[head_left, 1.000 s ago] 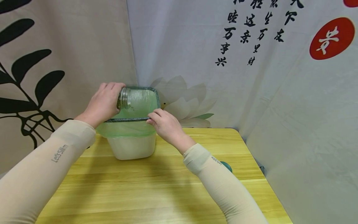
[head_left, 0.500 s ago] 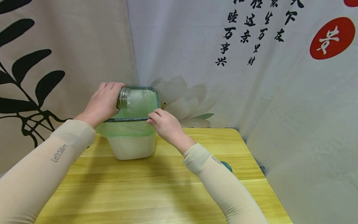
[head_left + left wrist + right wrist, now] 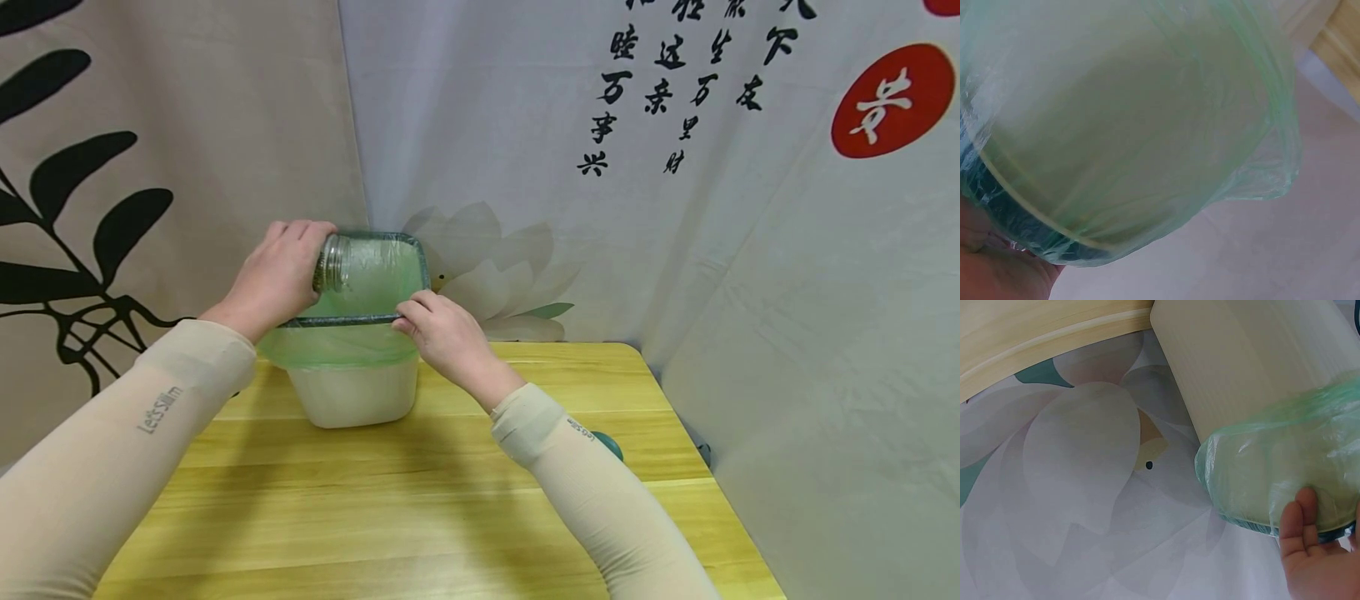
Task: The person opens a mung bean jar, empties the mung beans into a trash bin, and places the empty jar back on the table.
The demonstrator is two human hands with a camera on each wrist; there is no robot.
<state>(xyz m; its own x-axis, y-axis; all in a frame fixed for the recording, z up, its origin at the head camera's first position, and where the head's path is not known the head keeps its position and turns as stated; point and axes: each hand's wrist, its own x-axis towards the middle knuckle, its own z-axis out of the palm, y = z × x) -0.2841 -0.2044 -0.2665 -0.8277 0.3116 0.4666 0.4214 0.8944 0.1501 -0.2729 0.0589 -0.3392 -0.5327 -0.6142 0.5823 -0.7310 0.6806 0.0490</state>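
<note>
A cream trash can [image 3: 352, 397] stands on the wooden table, lined with a thin green plastic bag [image 3: 341, 347] folded over its dark rim. My left hand [image 3: 276, 265] grips a glass jar [image 3: 332, 265] tipped on its side, its ridged mouth facing right over the can's opening. What the jar holds is hard to make out. At the near right corner of the rim, my right hand [image 3: 450, 337] pinches the bagged edge. Its fingers [image 3: 1307, 509] lie against the bag in the right wrist view. The left wrist view shows mostly bag and can, with part of my left hand [image 3: 1007, 272].
A round teal object [image 3: 609, 445] is partly hidden behind my right forearm on the table [image 3: 420, 517]. Printed cloth walls [image 3: 495, 125] enclose the table at the back and right. The trash can is close to the back cloth.
A few small dark specks just beyond the jar's mouth a second ago are no longer visible. Both hands, the jar and the trash can hold the same positions.
</note>
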